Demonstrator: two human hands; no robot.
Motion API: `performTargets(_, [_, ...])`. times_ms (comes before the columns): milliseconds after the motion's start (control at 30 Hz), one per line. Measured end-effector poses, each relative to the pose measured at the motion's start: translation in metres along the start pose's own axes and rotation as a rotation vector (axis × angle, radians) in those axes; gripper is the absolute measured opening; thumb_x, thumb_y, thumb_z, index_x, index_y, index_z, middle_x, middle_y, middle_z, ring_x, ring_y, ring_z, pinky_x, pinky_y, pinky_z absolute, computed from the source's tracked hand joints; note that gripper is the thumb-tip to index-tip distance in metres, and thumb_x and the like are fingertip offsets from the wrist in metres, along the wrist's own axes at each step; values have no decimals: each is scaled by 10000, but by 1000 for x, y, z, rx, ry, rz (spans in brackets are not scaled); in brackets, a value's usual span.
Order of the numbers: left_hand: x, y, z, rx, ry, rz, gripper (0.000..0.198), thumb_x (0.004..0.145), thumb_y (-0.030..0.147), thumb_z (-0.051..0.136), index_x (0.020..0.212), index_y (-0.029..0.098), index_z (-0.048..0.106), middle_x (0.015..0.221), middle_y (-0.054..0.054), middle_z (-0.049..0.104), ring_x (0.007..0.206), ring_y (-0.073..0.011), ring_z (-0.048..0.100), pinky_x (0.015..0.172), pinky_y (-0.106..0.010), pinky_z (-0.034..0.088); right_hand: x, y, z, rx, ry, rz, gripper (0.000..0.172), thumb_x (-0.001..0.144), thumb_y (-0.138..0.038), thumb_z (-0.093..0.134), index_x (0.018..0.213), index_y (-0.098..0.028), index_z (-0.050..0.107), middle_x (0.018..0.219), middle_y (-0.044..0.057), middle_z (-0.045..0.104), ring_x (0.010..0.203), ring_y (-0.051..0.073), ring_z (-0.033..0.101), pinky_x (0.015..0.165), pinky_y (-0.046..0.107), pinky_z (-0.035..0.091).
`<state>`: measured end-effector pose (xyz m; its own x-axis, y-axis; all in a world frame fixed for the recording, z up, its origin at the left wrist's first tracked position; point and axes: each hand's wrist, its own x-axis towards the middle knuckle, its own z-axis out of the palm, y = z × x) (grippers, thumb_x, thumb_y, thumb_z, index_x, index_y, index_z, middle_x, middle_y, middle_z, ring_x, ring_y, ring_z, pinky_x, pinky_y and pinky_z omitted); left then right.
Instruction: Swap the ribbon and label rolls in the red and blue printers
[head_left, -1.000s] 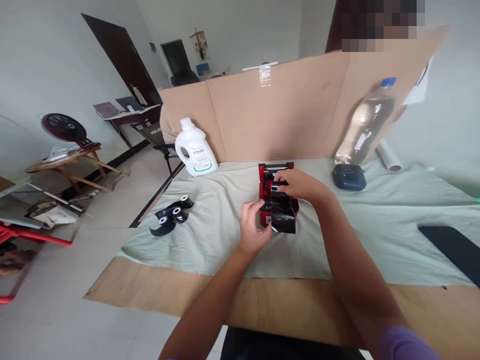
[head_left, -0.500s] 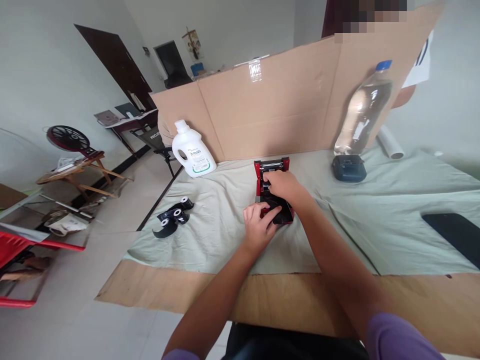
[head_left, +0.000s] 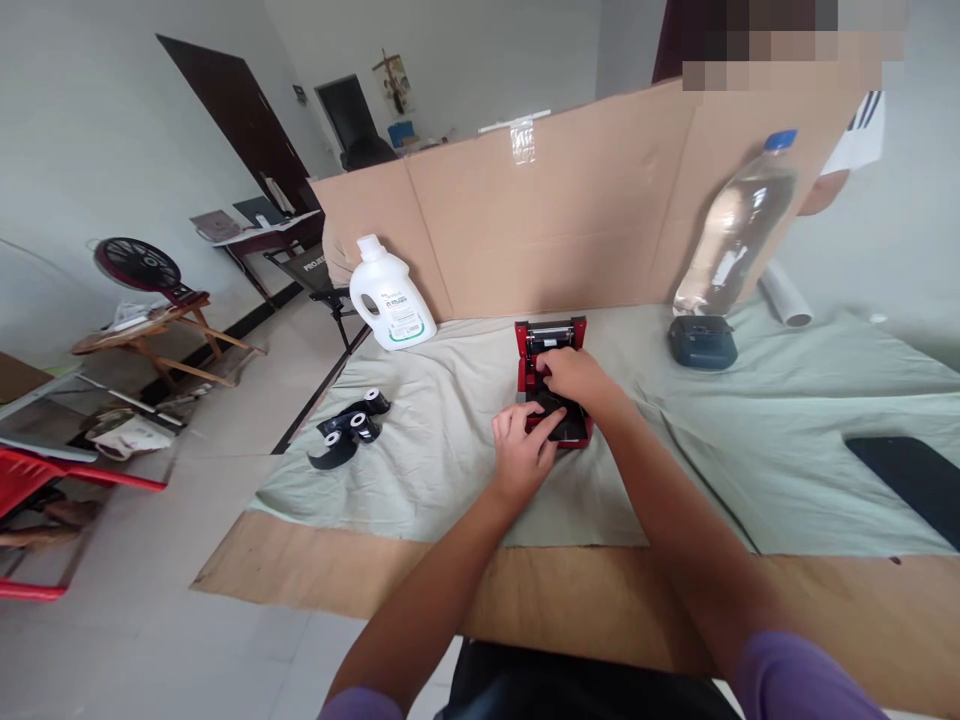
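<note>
A small red and black device stands on the cloth with its lid raised at the back. My left hand rests on its front part, thumb and fingers apart, touching black material that lies in the base. My right hand reaches into the middle of the device from the right, its fingers bent together; what they hold, if anything, is hidden. To the left lie several black rolls with white cores and a loose black strip.
Behind the device stands a cardboard panel. A white jug is at the back left; a clear bottle and dark case are at the back right. A black phone lies right. A person is partly visible behind the panel.
My right hand has shifted slightly down and toward me inside the device, showing more of the raised lid. My left hand stays on the front part. The whole view has moved slightly.
</note>
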<state>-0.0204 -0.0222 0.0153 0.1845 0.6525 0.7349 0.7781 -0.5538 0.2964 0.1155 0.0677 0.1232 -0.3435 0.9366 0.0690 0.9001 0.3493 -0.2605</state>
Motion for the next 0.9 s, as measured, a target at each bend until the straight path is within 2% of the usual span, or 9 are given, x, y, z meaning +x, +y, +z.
performTargets(133, [-1, 0, 0, 9, -15, -5, 432, 872, 127, 571, 1241, 312, 700, 1178, -77, 579, 1086, -232, 490, 959, -388, 394, -8, 5, -27, 269, 107, -117, 195, 895, -187, 520, 910, -202, 714, 966, 48, 753, 895, 202, 656, 786, 281, 446])
performTargets(200, [-1, 0, -1, 7, -6, 3, 433, 868, 114, 558, 1224, 308, 708, 1161, -76, 583, 1068, -227, 496, 951, -383, 400, -8, 11, -34, 335, 305, -69, 229, 915, -226, 487, 941, -196, 713, 975, 67, 747, 903, 215, 643, 829, 313, 455])
performTargets(267, [0, 0, -2, 7, 2, 13, 444, 859, 95, 541, 1209, 304, 716, 1150, -75, 589, 1061, -225, 501, 943, -379, 403, -1, 21, -30, 363, 539, 37, 255, 910, -258, 488, 1019, -181, 705, 1073, 101, 730, 995, 244, 621, 907, 364, 445])
performTargets(333, [1, 0, -5, 12, 9, 19, 463, 846, 76, 528, 1203, 301, 719, 1145, -74, 592, 1060, -225, 503, 942, -378, 402, 10, 31, -17, 481, 635, 124, 283, 883, -295, 514, 1054, -162, 696, 1113, 121, 714, 1026, 251, 610, 929, 389, 445])
performTargets(500, [3, -2, -9, -2, 42, 28, 485, 835, 39, 516, 1190, 297, 724, 1130, -69, 597, 1050, -216, 512, 936, -371, 398, 20, 47, 10, 1019, 576, 222, 283, 804, -384, 523, 935, -184, 675, 960, 57, 722, 906, 201, 634, 826, 337, 482])
performTargets(667, [4, -2, -9, -22, 15, 18, 507, 848, 16, 498, 1199, 311, 715, 1144, -64, 600, 1061, -204, 522, 930, -349, 401, -10, 51, 25, 1099, 542, 172, 196, 756, -395, 564, 806, -211, 611, 959, 64, 721, 1007, 216, 636, 892, 340, 471])
performTargets(733, [5, -3, -9, -56, 22, 22, 497, 866, 16, 478, 1202, 298, 711, 1145, -66, 603, 1064, -197, 528, 927, -342, 400, -20, 54, 37, 1088, 539, 111, 213, 740, -358, 576, 894, -217, 612, 1088, 84, 711, 1093, 228, 619, 924, 349, 473])
performTargets(833, [4, -4, -8, -94, 35, 39, 482, 889, 28, 456, 1208, 290, 704, 1144, -66, 603, 1068, -192, 534, 930, -342, 398, -26, 55, 60, 1117, 542, 116, 431, 696, -279, 539, 1123, -236, 583, 1288, 86, 641, 1215, 239, 567, 957, 365, 481])
performTargets(900, [4, -5, -7, -93, 40, 40, 477, 894, 40, 454, 1208, 298, 705, 1141, -65, 602, 1067, -194, 534, 932, -346, 398, -23, 54, 76, 1261, 558, 158, 535, 671, -266, 513, 1205, -256, 546, 1319, 63, 620, 1233, 240, 558, 979, 382, 483])
